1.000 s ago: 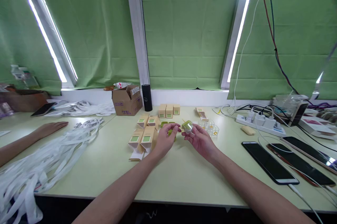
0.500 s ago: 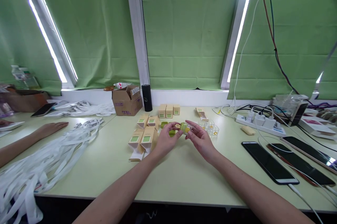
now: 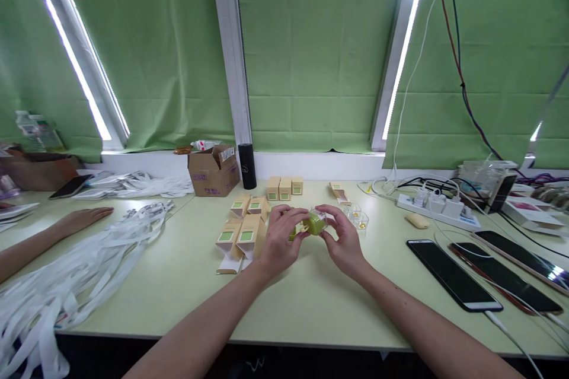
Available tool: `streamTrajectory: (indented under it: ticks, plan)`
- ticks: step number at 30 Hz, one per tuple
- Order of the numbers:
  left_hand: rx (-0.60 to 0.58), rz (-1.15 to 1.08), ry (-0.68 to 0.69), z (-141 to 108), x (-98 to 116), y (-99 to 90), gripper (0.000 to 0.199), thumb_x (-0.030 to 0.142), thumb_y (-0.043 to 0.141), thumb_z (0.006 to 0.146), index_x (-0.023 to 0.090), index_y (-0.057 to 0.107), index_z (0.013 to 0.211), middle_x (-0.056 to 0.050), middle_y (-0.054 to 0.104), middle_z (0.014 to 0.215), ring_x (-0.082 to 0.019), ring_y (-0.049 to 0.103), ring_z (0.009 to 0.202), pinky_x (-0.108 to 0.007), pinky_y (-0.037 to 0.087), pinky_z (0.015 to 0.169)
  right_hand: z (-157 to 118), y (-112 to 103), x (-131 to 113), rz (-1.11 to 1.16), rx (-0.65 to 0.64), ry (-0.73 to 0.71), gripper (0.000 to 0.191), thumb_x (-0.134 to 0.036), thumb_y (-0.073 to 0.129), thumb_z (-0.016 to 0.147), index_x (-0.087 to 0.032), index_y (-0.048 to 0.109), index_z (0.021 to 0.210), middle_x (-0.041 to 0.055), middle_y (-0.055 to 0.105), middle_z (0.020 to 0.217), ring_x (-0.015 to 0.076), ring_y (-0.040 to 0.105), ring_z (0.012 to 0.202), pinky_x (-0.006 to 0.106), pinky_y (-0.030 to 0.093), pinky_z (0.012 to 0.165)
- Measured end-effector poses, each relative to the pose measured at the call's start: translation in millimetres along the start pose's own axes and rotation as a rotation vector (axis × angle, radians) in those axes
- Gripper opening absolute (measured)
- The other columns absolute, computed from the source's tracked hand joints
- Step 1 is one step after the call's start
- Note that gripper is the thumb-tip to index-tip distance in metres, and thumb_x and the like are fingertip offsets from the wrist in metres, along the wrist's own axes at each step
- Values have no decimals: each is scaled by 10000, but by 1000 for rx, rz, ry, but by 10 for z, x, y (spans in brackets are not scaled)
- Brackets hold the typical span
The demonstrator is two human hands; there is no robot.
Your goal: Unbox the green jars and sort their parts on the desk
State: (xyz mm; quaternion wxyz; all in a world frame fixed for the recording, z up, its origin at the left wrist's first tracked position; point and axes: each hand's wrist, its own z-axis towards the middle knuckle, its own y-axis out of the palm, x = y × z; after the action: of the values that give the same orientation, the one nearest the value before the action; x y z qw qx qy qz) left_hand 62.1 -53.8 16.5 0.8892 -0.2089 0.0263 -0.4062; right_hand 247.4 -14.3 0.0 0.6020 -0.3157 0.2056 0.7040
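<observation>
Left hand (image 3: 281, 241) and right hand (image 3: 345, 244) both grip green-and-clear container (image 3: 316, 223), held over table (image 3: 288, 314) between front and back edges. Small cartons (image 3: 251, 235) sit beside left hand, clear containers (image 3: 362, 220) behind right; phones (image 3: 454, 275) toward front edge, far right.

Comprises one small green-and-clear container (image 3: 315, 223), held between left hand (image 3: 282, 241) and right hand (image 3: 345, 244). Includes tan cartons (image 3: 251, 233) beside left hand, clear cups (image 3: 362, 220) beyond right, white straps (image 3: 100, 257) far left, smartphones (image 3: 454, 275) far right.
</observation>
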Motion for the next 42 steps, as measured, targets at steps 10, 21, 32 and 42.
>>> streamTrajectory:
  ticks: [10,21,32,42]
  plan:
    - [-4,92,64,8,27,-9,429,148,726,897,265,671,1306,-89,737,1204,-279,549,1101,-501,509,970,-27,-20,47,-221,-43,-186,518,-104,585,869,-289,535,1350,111,584,1349,290,564,1285,504,538,1035]
    - [-32,25,-8,-5,-43,-7,339,182,704,906,299,755,1221,-88,750,1189,-283,575,1095,-527,531,952,-17,-28,67,-252,-137,-141,482,-184,674,877,-300,558,1331,104,632,1291,298,590,1205,485,542,968]
    - [-12,-23,-71,23,-10,-2,141,171,639,955,233,765,967,-79,794,1020,-228,716,923,-409,587,807,-22,-40,106,-287,-203,-112,482,-229,725,883,-305,604,1343,105,651,1283,313,566,1204,528,518,993]
    - [10,-8,-127,2,7,18,118,187,610,968,223,719,947,-83,803,1021,-233,761,936,-410,608,857,4,-32,64,-288,-197,-101,486,-234,740,880,-313,621,1344,99,670,1265,308,586,1182,516,526,975]
